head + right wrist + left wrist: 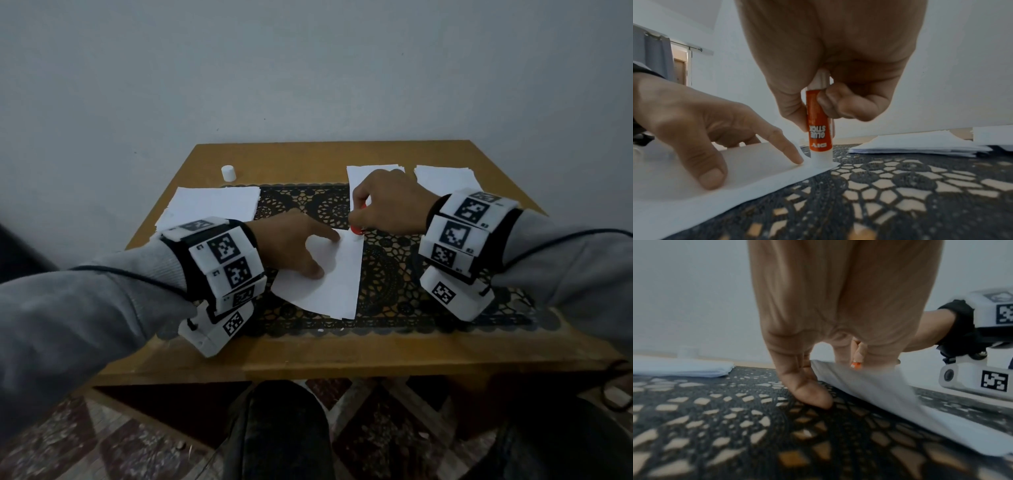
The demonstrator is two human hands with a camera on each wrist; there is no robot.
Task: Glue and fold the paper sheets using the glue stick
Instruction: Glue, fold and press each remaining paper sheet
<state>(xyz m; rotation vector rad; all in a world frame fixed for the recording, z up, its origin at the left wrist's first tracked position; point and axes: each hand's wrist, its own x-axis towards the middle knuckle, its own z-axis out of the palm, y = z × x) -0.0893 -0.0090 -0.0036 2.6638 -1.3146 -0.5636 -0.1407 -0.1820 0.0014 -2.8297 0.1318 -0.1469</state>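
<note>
A white paper sheet (329, 284) lies on the black lace mat at the table's middle. My left hand (325, 254) presses it flat, with the index fingertip (797, 160) and thumb on the paper and nothing held. My right hand (358, 219) grips an orange glue stick (819, 126) upright. The stick's white tip touches the sheet's (756, 172) far right corner, just beside the left index finger. In the left wrist view the sheet (879, 395) runs under the palm, and a bit of the orange glue stick (856, 365) shows beyond it.
A white cap (228, 172) stands at the table's back left. A paper stack (212, 205) lies left of the mat (387, 274). More sheets (373, 176) and another pile (443, 180) lie at the back right. The wooden table (308, 356) stands against a wall.
</note>
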